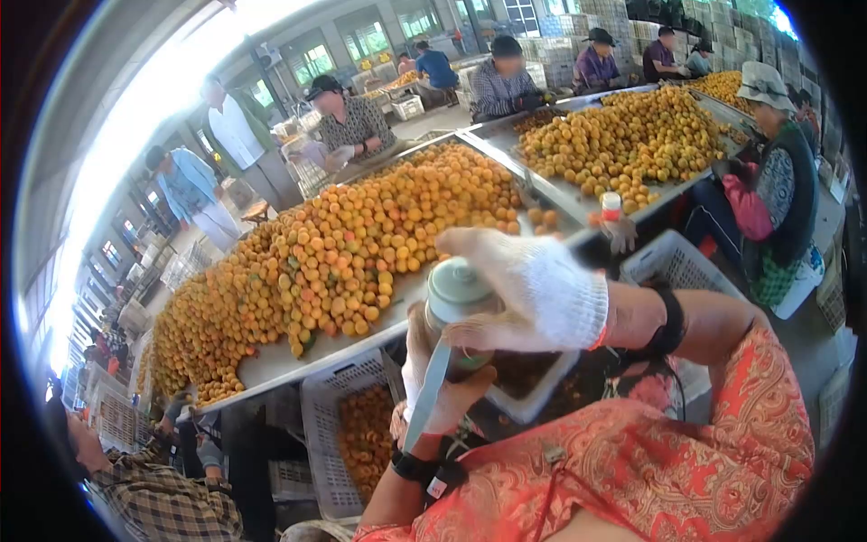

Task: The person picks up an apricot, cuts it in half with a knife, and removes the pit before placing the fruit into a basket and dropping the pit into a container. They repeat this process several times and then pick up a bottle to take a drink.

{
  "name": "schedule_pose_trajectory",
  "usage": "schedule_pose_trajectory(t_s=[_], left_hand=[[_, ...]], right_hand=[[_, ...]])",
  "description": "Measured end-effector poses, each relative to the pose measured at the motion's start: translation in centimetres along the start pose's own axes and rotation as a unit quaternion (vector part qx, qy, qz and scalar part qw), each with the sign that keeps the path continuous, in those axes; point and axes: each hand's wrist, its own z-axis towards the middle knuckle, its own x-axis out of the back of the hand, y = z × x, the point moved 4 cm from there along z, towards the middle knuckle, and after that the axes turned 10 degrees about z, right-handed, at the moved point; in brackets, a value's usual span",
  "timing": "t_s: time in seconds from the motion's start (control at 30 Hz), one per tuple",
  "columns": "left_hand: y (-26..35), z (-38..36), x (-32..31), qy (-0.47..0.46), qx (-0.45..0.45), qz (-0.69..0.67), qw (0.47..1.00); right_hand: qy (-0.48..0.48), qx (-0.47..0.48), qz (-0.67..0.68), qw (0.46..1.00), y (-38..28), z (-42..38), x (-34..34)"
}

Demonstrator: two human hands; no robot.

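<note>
Your right hand (533, 289), in a white knit glove, is curled over the pale green lid (456, 282) of a bottle (461, 334) held close in front of you, at about 6 o'clock from the heap of orange fruit (361, 244). Your left hand (442, 397) wraps the bottle from below, fingers closed round its body, with a flat metal blade (426, 397) lying along that palm — watch the edge. The bottle looks rigid and smooth, likely slippery through cloth, so take it round the body and let the lid-hand clamp the rim. How full it is, I cannot tell; judge its weight as moderate.

At 12 o'clock runs the steel sorting table (271, 361); beneath it, at 9 o'clock from your hands, a white crate (325, 425) holds more fruit. Other workers (352, 122) stand along the far side.
</note>
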Motion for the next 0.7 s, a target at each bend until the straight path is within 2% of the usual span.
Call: schedule_pose_trajectory(t_s=[0.03,0.07,0.1,0.17,0.2,0.23,0.3,0.43,0.5,0.53,0.6,0.63,0.7], left_hand=[[1.0,-0.3,0.5,-0.005,-0.060,0.062,0.996],[1.9,-0.8,0.8,-0.009,-0.123,0.125,0.985],[2.6,-1.4,1.2,-0.009,-0.123,0.126,0.984],[3.8,-2.5,1.4,-0.066,-0.068,0.153,0.984],[2.7,-3.0,0.8,-0.114,0.063,-0.030,0.991],[3.1,-3.4,1.1,-0.113,0.062,-0.028,0.991],[5.4,-4.0,2.0,-0.104,-0.088,0.128,0.982],[6.3,-5.6,2.7,-0.120,-0.048,0.153,0.980],[5.5,-5.9,2.5,-0.185,0.003,0.015,0.983],[5.9,-6.2,2.4,-0.186,0.001,0.017,0.982],[6.7,-7.1,1.8,-0.218,0.079,-0.103,0.967],[7.1,-7.0,1.8,-0.218,0.078,-0.102,0.967],[8.0,-6.6,1.4,-0.254,0.064,-0.158,0.952]], right_hand=[[-0.031,0.028,-0.076,0.996,-1.2,-0.3,-0.1],[-0.008,0.040,-0.118,0.992,-2.0,-0.6,-0.2],[-0.007,0.041,-0.118,0.992,-2.6,-0.8,-0.2],[-0.029,0.029,-0.138,0.990,-3.4,-0.8,0.1],[-0.015,0.036,-0.138,0.990,-4.0,-0.9,0.3],[-0.014,0.038,-0.138,0.990,-4.4,-1.1,0.6],[-0.023,0.067,-0.125,0.990,-5.5,-1.5,1.0],[-0.020,0.088,-0.112,0.990,-7.2,-2.1,1.8],[-0.029,0.111,-0.087,0.990,-7.6,-2.3,2.1],[-0.026,0.112,-0.088,0.990,-7.8,-2.4,2.3],[-0.064,0.125,-0.067,0.988,-8.2,-2.6,2.6],[-0.063,0.126,-0.067,0.988,-8.2,-2.7,2.9],[-0.120,0.105,0.001,0.987,-8.1,-3.0,3.3]])
